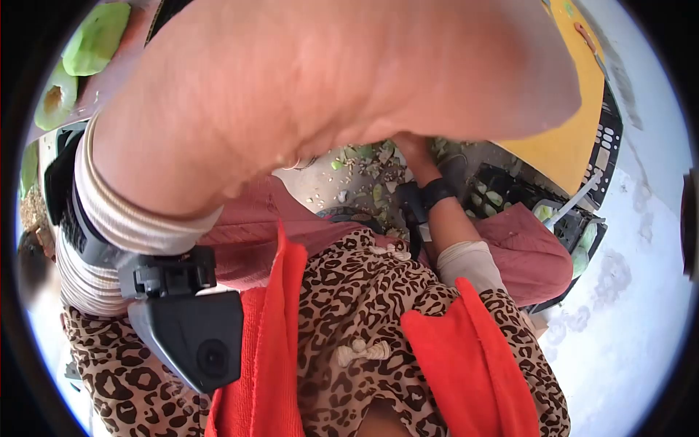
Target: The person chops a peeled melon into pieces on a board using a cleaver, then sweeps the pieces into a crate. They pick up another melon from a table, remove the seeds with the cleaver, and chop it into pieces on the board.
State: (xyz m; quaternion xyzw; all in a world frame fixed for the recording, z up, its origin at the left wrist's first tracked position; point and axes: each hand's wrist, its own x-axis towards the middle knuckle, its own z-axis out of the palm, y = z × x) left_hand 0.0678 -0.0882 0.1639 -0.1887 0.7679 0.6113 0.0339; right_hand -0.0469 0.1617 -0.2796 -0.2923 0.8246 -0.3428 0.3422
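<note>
My left hand (349,73) is raised right in front of the camera and fills the upper part of the view. Its fingers are not visible, so what it holds, if anything, cannot be made out. A black device (189,335) is strapped to that forearm over a pale sleeve. Farther down, my right hand (413,151) reaches low between my knees, close to the littered floor (342,178). The left hand covers its fingers. A black band (435,192) with a small box circles the right wrist.
Pale green peeled fruit pieces (98,40) lie on a surface at upper left, one hollowed. At right is a yellow board (564,156) with a brown-handled tool (585,36). Below it, a black crate (597,233) holds green pieces. Seeds and peelings litter the floor.
</note>
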